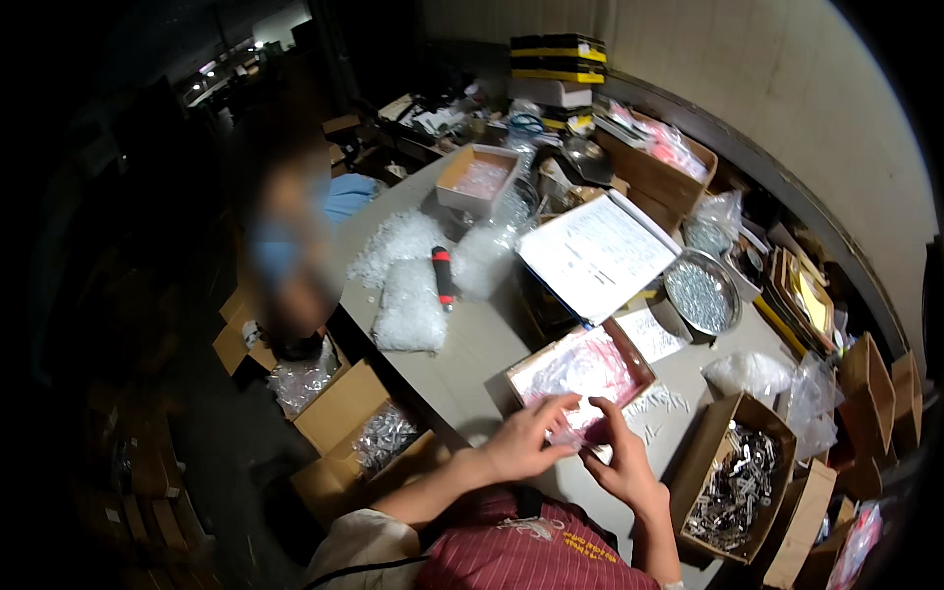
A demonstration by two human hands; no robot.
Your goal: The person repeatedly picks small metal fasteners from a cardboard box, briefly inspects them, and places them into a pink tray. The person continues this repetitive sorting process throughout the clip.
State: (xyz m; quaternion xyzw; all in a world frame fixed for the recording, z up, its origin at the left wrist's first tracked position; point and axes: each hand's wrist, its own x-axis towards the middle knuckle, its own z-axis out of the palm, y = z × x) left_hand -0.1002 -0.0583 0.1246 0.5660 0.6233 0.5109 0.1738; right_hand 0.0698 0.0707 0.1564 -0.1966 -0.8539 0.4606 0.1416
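My left hand (531, 438) is over the near edge of a small open carton (644, 376). Its fingers are closed on a small clear plastic bag (564, 436). Beside it, my right hand (629, 470) curves around the bag's right side, thumb and index finger apart; whether it touches the bag is unclear. Clear and pink plastic bags (580, 366) fill the carton. Several small, pale, slender pieces (661, 398) lie on the table to its right.
On the table (482, 344) are a clipboard with papers (600, 254), a metal bowl of small parts (700, 293), a red-and-black handle (442, 277) and bags of clear pieces (411, 307). Cartons of metal parts (739, 482) stand nearby. A blurred person (290, 246) is at the left.
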